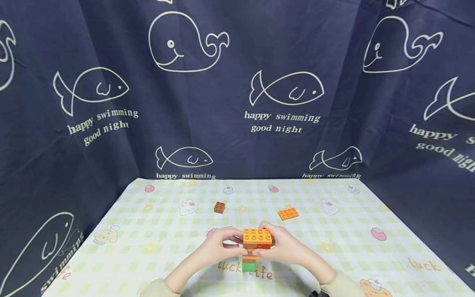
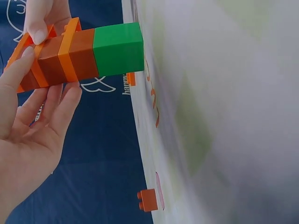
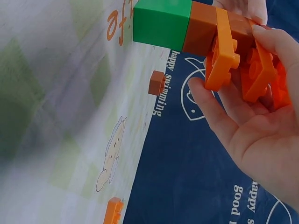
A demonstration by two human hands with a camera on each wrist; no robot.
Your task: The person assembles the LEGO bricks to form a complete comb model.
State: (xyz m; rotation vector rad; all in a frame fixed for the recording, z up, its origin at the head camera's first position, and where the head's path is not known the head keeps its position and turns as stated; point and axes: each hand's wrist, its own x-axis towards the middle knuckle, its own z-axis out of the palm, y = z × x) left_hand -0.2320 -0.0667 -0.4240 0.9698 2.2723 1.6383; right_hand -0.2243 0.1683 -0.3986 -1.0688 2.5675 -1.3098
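Observation:
A tower of toy building bricks (image 1: 257,236) stands upright between my hands, near the front middle of the table. Its lowest piece is a green brick (image 2: 118,49), with brown bricks and wider orange ones alternating above. A red brick (image 1: 264,246) shows just under the orange top. On the left side, my left hand (image 1: 222,247) grips the upper part, thumb in front and fingers behind. My right hand (image 1: 283,245) holds the same upper layers from the right, its thumb (image 3: 271,39) pressed on the tower. Whether the green base touches the cloth is hard to tell.
A loose brown brick (image 1: 219,207) lies beyond the tower to the left. Farther right is a loose orange brick (image 1: 288,213). A checked cloth with printed pictures covers the table (image 1: 167,231), and a dark blue curtain (image 1: 230,111) hangs behind it.

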